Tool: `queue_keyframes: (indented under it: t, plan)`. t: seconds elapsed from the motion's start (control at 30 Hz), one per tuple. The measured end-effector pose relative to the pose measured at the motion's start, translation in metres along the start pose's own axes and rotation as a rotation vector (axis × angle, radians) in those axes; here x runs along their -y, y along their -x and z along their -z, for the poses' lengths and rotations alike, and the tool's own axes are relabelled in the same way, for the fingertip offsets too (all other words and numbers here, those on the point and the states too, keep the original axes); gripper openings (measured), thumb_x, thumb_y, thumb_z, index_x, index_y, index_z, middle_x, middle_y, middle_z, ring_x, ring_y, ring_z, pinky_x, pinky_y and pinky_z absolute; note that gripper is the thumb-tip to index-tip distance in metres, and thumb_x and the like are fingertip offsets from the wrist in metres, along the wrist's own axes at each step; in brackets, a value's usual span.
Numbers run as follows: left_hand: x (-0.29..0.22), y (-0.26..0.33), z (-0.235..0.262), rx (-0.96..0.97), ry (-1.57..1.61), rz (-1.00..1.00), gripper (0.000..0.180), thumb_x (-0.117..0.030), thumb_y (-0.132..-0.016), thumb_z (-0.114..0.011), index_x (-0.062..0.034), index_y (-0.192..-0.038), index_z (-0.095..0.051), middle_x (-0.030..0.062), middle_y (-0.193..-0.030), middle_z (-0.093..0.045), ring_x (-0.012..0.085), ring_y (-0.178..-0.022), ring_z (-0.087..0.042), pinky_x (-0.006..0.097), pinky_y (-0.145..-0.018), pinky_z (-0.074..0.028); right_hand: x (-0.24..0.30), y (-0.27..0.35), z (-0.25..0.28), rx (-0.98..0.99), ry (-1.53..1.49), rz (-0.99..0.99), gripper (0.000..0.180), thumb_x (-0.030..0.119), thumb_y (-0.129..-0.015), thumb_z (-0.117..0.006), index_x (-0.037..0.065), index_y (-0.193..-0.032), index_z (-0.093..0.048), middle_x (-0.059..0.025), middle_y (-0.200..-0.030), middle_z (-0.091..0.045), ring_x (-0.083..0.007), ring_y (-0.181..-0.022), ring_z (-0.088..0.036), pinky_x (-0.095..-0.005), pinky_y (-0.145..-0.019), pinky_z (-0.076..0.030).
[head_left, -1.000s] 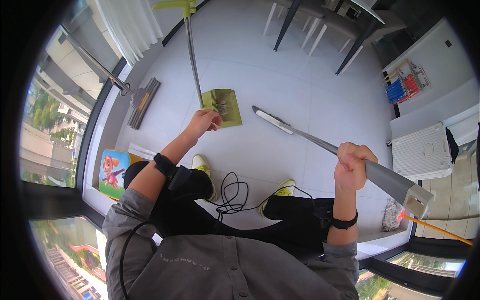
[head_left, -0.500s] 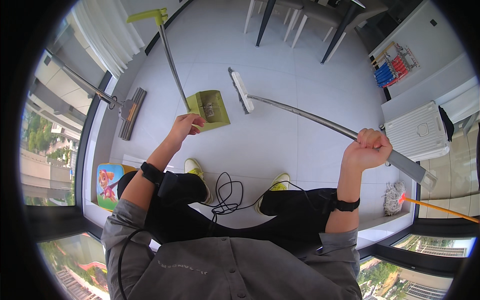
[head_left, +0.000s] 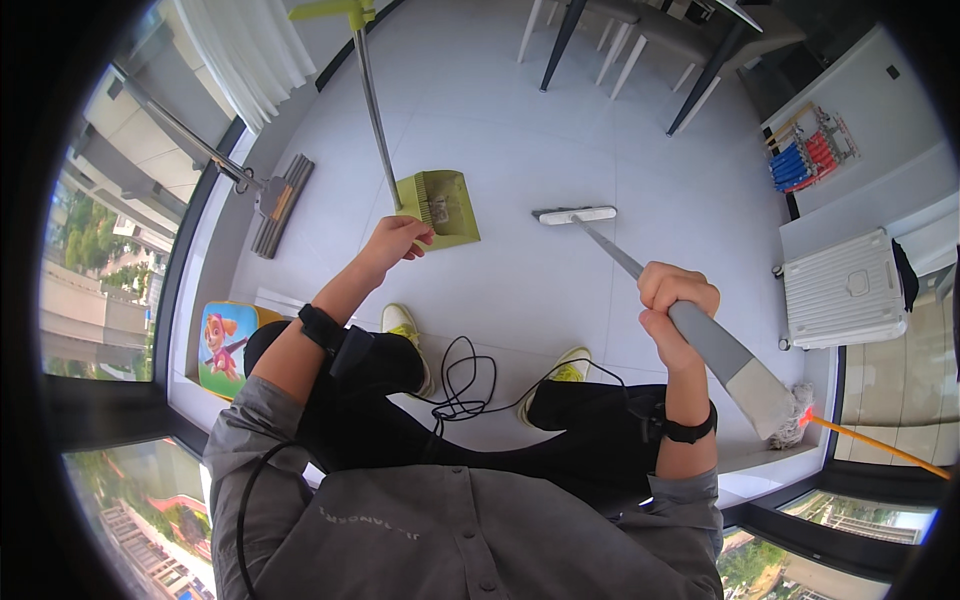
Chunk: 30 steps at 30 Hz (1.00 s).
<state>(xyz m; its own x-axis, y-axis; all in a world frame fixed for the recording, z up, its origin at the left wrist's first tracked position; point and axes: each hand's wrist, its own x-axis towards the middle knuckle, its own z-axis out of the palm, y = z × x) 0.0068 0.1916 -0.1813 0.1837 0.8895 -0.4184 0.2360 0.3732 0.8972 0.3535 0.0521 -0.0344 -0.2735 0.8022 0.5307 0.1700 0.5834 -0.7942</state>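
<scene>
My right hand (head_left: pixel 680 305) is wrapped round the grey handle of a broom (head_left: pixel 622 254). Its white head with dark bristles rests on the floor ahead, and the thick handle end slants back toward me at the right. My left hand (head_left: pixel 398 243) hovers just in front of an upright-handled green dustpan (head_left: pixel 462 225), fingers loosely bent and apart, with nothing seen in them. The dustpan's metal pole rises beyond the hand, not gripped. Some small greyish debris (head_left: pixel 440 208) lies in the pan.
A sponge mop (head_left: pixel 283 205) leans at the left window, beside a white curtain (head_left: pixel 245 60). A string mop (head_left: pixel 797 415) and a white suitcase (head_left: pixel 845 290) stand at the right. Black cable (head_left: pixel 465 385) loops between my shoes. Chairs (head_left: pixel 680 50) and table legs stand at the back.
The broom head has swung right, away from the dustpan, and turned crosswise. My right hand has shifted left and its grip has tilted. The view has moved slightly; my left hand stays by the dustpan.
</scene>
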Motion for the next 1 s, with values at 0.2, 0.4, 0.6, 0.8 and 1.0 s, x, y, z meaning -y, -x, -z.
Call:
queue_keyframes:
  t: [0.2, 0.4, 0.6, 0.8, 1.0]
  plan:
    - [-0.005, 0.003, 0.000, 0.015, 0.010, -0.014, 0.024, -0.021, -0.089, -0.053, -0.0003, -0.095, -0.065, 0.0058, -0.088, -0.064, 0.0132, -0.071, -0.059, 0.025, -0.067, -0.048, 0.023, -0.003, -0.025, 0.041, -0.159, 0.176, 0.021, -0.004, -0.054, -0.057, 0.007, -0.053, -0.039, -0.0028, -0.047, -0.041, -0.0158, -0.038, -0.035, -0.0269, -0.039, -0.023]
    - [-0.004, 0.000, 0.000, 0.026, 0.000, -0.010, 0.023, -0.020, -0.090, -0.053, -0.0003, -0.094, -0.065, 0.0059, -0.089, -0.064, 0.0130, -0.071, -0.059, 0.025, -0.067, -0.048, 0.009, 0.007, -0.054, -0.091, -0.175, 0.179, 0.020, -0.003, -0.055, -0.056, 0.007, -0.053, -0.039, -0.0023, -0.047, -0.041, -0.0160, -0.038, -0.035, -0.0267, -0.039, -0.023]
    - [-0.002, 0.003, 0.000, 0.011, -0.001, 0.014, 0.024, -0.020, -0.090, -0.053, 0.0001, -0.095, -0.065, 0.0061, -0.089, -0.064, 0.0133, -0.071, -0.059, 0.025, -0.067, -0.048, 0.017, 0.010, -0.070, 0.053, -0.223, 0.219, 0.019, -0.002, -0.056, -0.056, 0.006, -0.055, -0.039, -0.0030, -0.048, -0.040, -0.0166, -0.038, -0.034, -0.0277, -0.039, -0.025]
    - [-0.006, 0.002, -0.002, 0.019, 0.003, 0.008, 0.024, -0.020, -0.090, -0.052, -0.0002, -0.095, -0.065, 0.0060, -0.090, -0.065, 0.0136, -0.072, -0.060, 0.025, -0.068, -0.048, -0.003, 0.016, -0.072, -0.388, -0.256, 0.220, 0.022, 0.002, -0.065, -0.052, 0.006, -0.057, -0.032, -0.0019, -0.049, -0.031, -0.0133, -0.046, -0.024, -0.0304, -0.046, -0.018]
    - [-0.003, 0.003, 0.002, 0.014, -0.002, -0.006, 0.024, -0.021, -0.091, -0.051, -0.0006, -0.094, -0.065, 0.0059, -0.089, -0.064, 0.0135, -0.071, -0.059, 0.026, -0.068, -0.048, 0.001, 0.006, -0.042, -0.149, -0.238, 0.229, 0.016, -0.004, -0.055, -0.051, 0.005, -0.055, -0.038, -0.0036, -0.047, -0.039, -0.0148, -0.039, -0.030, -0.0270, -0.039, -0.024]
